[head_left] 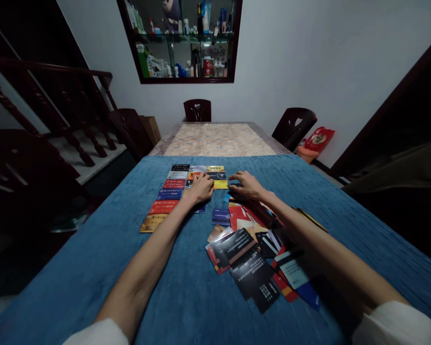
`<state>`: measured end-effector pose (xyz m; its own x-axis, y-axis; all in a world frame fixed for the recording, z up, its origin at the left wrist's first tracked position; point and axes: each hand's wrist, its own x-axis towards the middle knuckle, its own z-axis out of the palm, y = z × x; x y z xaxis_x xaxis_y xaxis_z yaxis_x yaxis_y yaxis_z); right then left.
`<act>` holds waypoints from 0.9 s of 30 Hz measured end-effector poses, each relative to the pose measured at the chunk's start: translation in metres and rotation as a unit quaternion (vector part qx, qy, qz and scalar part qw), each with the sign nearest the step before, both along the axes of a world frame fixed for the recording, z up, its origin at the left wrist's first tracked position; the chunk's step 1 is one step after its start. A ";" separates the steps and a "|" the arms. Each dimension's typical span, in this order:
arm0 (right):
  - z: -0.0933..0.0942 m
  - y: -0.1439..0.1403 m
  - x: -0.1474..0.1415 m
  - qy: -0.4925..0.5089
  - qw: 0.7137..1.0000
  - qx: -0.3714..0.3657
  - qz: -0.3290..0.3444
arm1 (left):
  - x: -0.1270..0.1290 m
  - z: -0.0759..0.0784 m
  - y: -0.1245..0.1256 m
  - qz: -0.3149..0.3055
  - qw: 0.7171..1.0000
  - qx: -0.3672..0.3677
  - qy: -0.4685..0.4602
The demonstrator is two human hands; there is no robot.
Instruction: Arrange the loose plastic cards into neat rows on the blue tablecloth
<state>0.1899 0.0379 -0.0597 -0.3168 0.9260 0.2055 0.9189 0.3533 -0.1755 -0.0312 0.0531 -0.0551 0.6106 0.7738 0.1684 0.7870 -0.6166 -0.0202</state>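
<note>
Just past the messy pile of cards, two bare hands reach over a blue cloth. The left hand is beyond the pile and a bit to its left, with its fingers bent down onto neat rows of cards. I can't tell if it is pinching one — the hand hides what is under it. The right hand is at the far edge of the pile, its fingers curled and a little apart, near a yellow card in the rows. I can't tell if it has hold of anything. Left of the pile, the longest row goes black, silver, red, blue, red and gold, with the gold card nearest. The pile is all jumbled — black, red and blue cards lie on top of each other. A dark blue card lies at its left edge. Far beyond the pile, a tan tabletop shows past the cloth, with a dark chair behind it.
</note>
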 end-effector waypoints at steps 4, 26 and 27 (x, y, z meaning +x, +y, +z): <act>0.004 -0.021 0.012 0.006 1.000 0.024 -0.008 | 0.000 -0.002 0.001 -0.007 1.000 0.008 -0.014; 0.006 -0.136 0.005 0.119 0.980 0.069 0.143 | 0.003 0.013 -0.078 -0.086 0.995 0.018 -0.047; 0.006 -0.139 0.004 0.124 0.978 0.065 0.156 | 0.000 0.011 -0.086 -0.091 0.994 0.014 -0.052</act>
